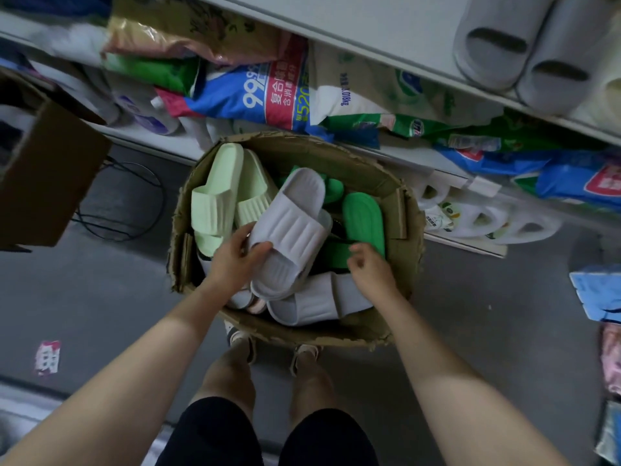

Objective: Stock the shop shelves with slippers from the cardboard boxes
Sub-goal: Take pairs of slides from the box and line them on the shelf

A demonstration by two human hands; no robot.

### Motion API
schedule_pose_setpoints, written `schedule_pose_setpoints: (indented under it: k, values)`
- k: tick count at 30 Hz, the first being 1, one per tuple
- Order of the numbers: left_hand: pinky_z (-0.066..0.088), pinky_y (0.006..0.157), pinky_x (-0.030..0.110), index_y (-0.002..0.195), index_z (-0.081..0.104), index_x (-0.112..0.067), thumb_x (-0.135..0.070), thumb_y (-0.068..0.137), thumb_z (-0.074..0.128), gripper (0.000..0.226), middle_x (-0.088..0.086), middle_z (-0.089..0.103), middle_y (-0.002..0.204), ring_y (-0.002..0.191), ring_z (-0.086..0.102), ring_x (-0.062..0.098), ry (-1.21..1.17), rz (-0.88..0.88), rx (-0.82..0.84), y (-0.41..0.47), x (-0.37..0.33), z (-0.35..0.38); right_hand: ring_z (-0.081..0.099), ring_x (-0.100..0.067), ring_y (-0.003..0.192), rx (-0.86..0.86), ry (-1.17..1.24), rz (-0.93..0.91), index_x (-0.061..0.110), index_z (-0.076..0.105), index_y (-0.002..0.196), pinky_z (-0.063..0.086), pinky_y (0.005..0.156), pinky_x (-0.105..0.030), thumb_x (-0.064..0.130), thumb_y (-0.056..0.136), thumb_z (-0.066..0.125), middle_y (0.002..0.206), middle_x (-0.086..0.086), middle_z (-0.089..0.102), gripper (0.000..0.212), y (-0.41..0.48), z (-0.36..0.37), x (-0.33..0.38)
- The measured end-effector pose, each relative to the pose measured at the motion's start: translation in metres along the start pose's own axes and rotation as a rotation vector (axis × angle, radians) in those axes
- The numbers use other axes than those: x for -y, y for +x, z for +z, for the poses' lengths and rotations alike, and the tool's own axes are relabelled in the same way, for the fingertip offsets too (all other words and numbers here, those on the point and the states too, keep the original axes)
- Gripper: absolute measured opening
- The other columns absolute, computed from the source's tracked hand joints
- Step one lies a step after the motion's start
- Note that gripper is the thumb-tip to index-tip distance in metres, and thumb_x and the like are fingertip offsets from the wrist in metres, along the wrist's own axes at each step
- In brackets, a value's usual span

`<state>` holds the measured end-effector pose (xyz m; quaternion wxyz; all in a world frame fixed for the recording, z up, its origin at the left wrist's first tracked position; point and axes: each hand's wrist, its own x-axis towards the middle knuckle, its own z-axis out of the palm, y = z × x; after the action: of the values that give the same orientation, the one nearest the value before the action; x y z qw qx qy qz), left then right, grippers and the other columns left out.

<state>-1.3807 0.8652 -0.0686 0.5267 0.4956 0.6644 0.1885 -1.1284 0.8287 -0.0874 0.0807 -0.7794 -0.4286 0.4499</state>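
Note:
An open cardboard box (400, 210) stands on the floor before my feet, holding several slippers. My left hand (235, 260) grips a grey slipper (295, 227) by its strap, lifted above the others. My right hand (369, 267) hovers over the box with loosely curled fingers, holding nothing, just beside a bright green slipper (364, 216). A pale green pair (221, 196) lies at the box's left. Another grey slipper (322, 301) lies along the near side. Two grey slippers (524, 52) sit on the upper shelf (386, 38) at top right.
The lower shelf holds detergent bags (268, 95) and white bottles (477, 216). A second cardboard box (43, 169) stands at the left over a black cable on the grey floor. Packaged goods (598, 290) sit at the right edge.

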Motion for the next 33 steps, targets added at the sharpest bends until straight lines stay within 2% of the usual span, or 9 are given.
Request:
schedule_pose_setpoints:
  k: [3,5,9,12,18,21,24,28,33]
  values:
    - [0.047,0.09,0.032,0.136,0.049,-0.022,-0.04,0.087,0.065,0.055,-0.002,0.059,0.125,0.112,0.056,0.017,0.003,-0.04,0.012,-0.001,0.021,-0.016,0.058,-0.026,0.113,0.238,-0.128,0.186,0.015,0.051,0.137,0.046,0.09,-0.034,0.024,0.1,0.05,0.131,-0.007,0.06,0.039,-0.012,0.042,-0.021]
    - [0.048,0.088,0.032,0.135,0.05,-0.024,-0.041,0.087,0.065,0.053,-0.002,0.06,0.124,0.111,0.057,0.017,-0.004,-0.043,0.033,0.0,0.029,-0.027,0.057,-0.025,0.114,0.265,-0.092,0.253,0.016,0.047,0.142,0.046,0.09,-0.034,0.027,0.097,0.055,0.135,-0.008,0.058,0.046,-0.019,0.065,-0.026]
    - [0.047,0.08,0.023,0.135,0.05,-0.025,-0.044,0.087,0.065,0.054,-0.002,0.06,0.122,0.107,0.058,0.014,0.011,-0.008,0.065,0.006,0.034,-0.052,0.053,-0.028,0.122,0.131,-0.075,0.282,0.021,0.042,0.147,0.043,0.094,-0.033,0.021,0.099,0.051,0.144,-0.008,0.051,0.048,-0.023,0.079,-0.012]
    - [0.046,0.082,0.027,0.137,0.048,-0.026,-0.049,0.086,0.063,0.058,-0.002,0.059,0.125,0.107,0.057,0.014,0.052,0.032,0.064,0.011,0.029,-0.071,0.048,-0.031,0.126,0.022,-0.219,0.14,0.023,0.038,0.149,0.04,0.102,-0.035,0.017,0.098,0.047,0.145,-0.009,0.048,0.052,-0.029,0.065,0.013]
    - [0.042,0.079,0.02,0.138,0.045,-0.027,-0.038,0.091,0.059,0.051,-0.007,0.055,0.122,0.107,0.053,0.01,0.058,0.132,0.019,0.011,0.014,-0.1,0.05,-0.031,0.098,-0.389,-0.708,-0.2,0.02,0.068,0.117,0.035,0.093,-0.044,0.029,0.085,0.047,0.099,-0.008,0.067,0.039,-0.05,0.025,0.072]
    - [0.047,0.088,0.032,0.137,0.045,-0.032,-0.043,0.09,0.06,0.051,-0.008,0.058,0.122,0.112,0.056,0.013,-0.005,0.132,0.01,0.012,0.016,-0.11,0.047,-0.028,0.099,-0.468,-0.507,-0.244,0.021,0.072,0.109,0.031,0.094,-0.042,0.032,0.081,0.042,0.095,-0.003,0.067,0.042,-0.048,0.022,0.095]
    - [0.046,0.094,0.034,0.141,0.041,-0.031,-0.043,0.092,0.057,0.053,-0.009,0.055,0.127,0.116,0.052,0.01,-0.009,0.13,-0.01,0.013,0.023,-0.116,0.043,-0.025,0.108,-0.333,-0.278,-0.194,0.024,0.069,0.117,0.029,0.098,-0.04,0.036,0.083,0.039,0.106,0.001,0.067,0.046,-0.034,0.035,0.111]
    - [0.043,0.099,0.037,0.143,0.039,-0.02,-0.03,0.097,0.05,0.049,0.0,0.053,0.134,0.121,0.05,0.019,0.124,0.062,-0.028,0.023,0.046,-0.115,0.036,-0.027,0.121,-0.114,-0.322,-0.166,0.031,0.059,0.131,0.031,0.106,-0.04,0.027,0.094,0.052,0.12,-0.001,0.055,0.038,-0.008,0.073,0.097]
    - [0.043,0.099,0.035,0.146,0.034,-0.024,-0.023,0.098,0.049,0.051,0.004,0.053,0.136,0.119,0.053,0.023,0.136,0.036,-0.009,0.035,0.06,-0.116,0.025,-0.032,0.136,-0.272,-0.065,0.011,0.023,0.027,0.151,0.031,0.11,-0.044,0.044,0.085,0.069,0.151,-0.011,0.023,0.08,-0.006,0.103,0.082]
